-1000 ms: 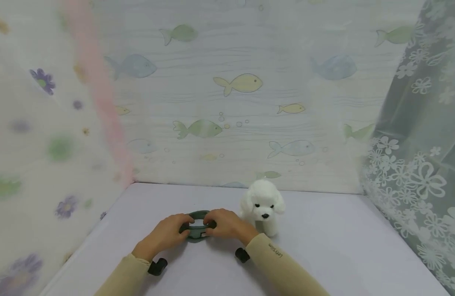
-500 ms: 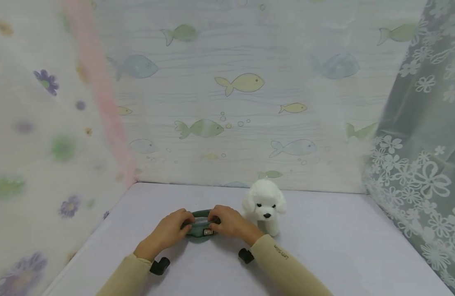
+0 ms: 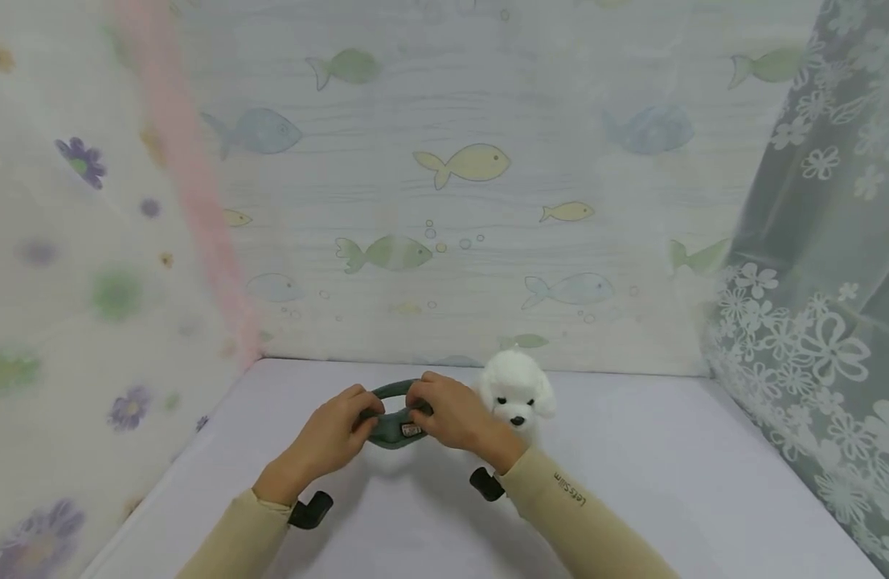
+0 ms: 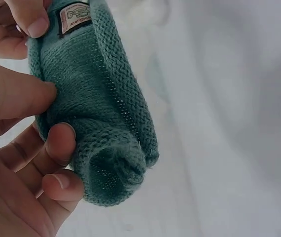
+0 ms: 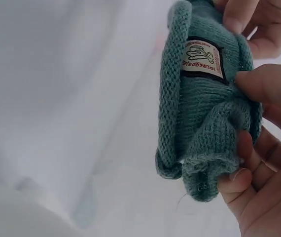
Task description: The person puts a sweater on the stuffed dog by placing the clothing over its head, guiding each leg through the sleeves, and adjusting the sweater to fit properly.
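"Two ends are being held?"

"Yes: the left hand (image 3: 329, 430) is clamping one end of the green knit (image 3: 391, 432) between thumb and fingers, and the right hand (image 3: 452, 412) is clamping the other."

"Where is it hanging?"

"Above the white table (image 3: 632, 466), between the hands, with its label (image 3: 411, 429) facing the person (the right wrist view is showing red lettering)."

"What's standing near?"

"One white toy dog (image 3: 515, 382), just beyond the right hand; that arm is hiding its lower part."

"And farther back?"

"Printed fish are covering a pale curtain (image 3: 473, 163)."
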`<state>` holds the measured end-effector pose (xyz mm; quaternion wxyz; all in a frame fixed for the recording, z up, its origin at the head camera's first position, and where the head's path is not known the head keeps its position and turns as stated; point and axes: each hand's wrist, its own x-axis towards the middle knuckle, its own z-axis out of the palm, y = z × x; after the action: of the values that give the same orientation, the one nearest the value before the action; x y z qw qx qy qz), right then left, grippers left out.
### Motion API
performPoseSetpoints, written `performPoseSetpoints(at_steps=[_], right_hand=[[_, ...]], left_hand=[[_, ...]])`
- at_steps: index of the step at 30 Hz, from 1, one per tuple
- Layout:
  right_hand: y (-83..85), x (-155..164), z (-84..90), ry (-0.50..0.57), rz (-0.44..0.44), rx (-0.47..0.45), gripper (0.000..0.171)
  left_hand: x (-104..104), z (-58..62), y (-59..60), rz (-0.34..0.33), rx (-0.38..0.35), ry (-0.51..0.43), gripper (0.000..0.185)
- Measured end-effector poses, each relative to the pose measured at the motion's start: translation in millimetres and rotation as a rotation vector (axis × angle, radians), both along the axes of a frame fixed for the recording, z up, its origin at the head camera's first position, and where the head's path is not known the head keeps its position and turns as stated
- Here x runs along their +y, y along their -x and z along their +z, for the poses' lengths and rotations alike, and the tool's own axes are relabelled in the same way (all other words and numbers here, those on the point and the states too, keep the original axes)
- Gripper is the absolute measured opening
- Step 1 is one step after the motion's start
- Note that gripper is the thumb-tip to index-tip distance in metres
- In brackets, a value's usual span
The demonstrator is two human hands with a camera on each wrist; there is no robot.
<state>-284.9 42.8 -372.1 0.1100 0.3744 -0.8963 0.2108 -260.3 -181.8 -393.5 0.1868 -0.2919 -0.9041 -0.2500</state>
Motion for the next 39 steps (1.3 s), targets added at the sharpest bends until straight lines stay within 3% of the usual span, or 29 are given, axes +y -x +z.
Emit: performPoseSetpoints(at_steps=[11, 20, 29, 39], right_hand=[[-6.1, 22, 46.9, 0.031, 0.036, 0.112, 0.007], [-7.6, 60, 82.1, 0.088, 0.038, 0.189, 0.009], [-8.9, 94, 94.4, 0.122, -0.002, 0.234, 0.008], [-7.9, 126, 93.0, 0.138, -0.034, 0.228, 0.008]], left_hand=[[17, 43.3, 5.0, -0.072, 0.123, -0.003, 0.017], [48, 78.2, 16.2, -0.158, 0.143, -0.013, 0.013], [81, 92.8, 29.4, -0.25, 0.186, -0.024, 0.013], [112, 96.5, 37.9, -0.275, 0.162, -0.009, 0.013]])
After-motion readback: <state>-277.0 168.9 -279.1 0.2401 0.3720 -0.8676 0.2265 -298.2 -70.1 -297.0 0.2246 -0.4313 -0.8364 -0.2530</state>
